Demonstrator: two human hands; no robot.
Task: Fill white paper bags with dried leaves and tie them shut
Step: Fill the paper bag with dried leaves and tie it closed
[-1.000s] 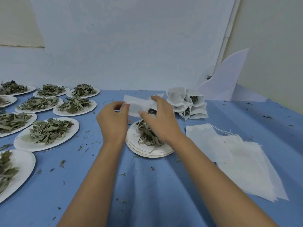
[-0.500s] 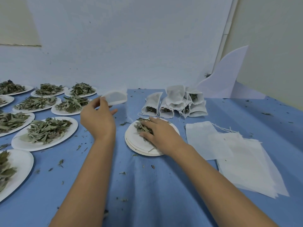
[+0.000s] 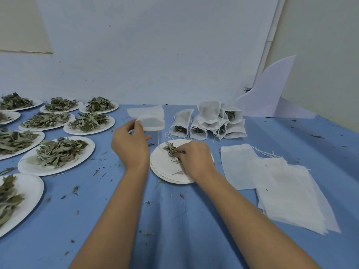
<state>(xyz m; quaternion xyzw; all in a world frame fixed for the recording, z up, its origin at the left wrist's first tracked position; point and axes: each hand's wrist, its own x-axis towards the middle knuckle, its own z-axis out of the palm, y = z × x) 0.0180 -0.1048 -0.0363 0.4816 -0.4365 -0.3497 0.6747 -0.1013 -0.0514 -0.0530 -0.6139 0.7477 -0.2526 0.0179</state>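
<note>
My left hand [image 3: 130,145] pinches the mouth of a white paper bag [image 3: 151,119] and holds it up above the blue table, its drawstring hanging below. My right hand [image 3: 195,159] lies on a stack of white paper plates [image 3: 165,167] in the middle, fingers curled round a small clump of dried leaves [image 3: 171,149]. Beyond the plates stands a pile of filled, tied bags [image 3: 211,123]. Flat empty bags [image 3: 279,183] are spread out to the right of my right arm.
Several paper plates heaped with dried leaves [image 3: 58,152] cover the left side of the table. Leaf crumbs dot the blue cloth [image 3: 174,220]. A curved white sheet [image 3: 272,94] leans at the back right corner against the wall.
My left hand moved left and up with the bag, away from the plate stack. My right hand dropped from the bag onto the plates and gathered leaves.
</note>
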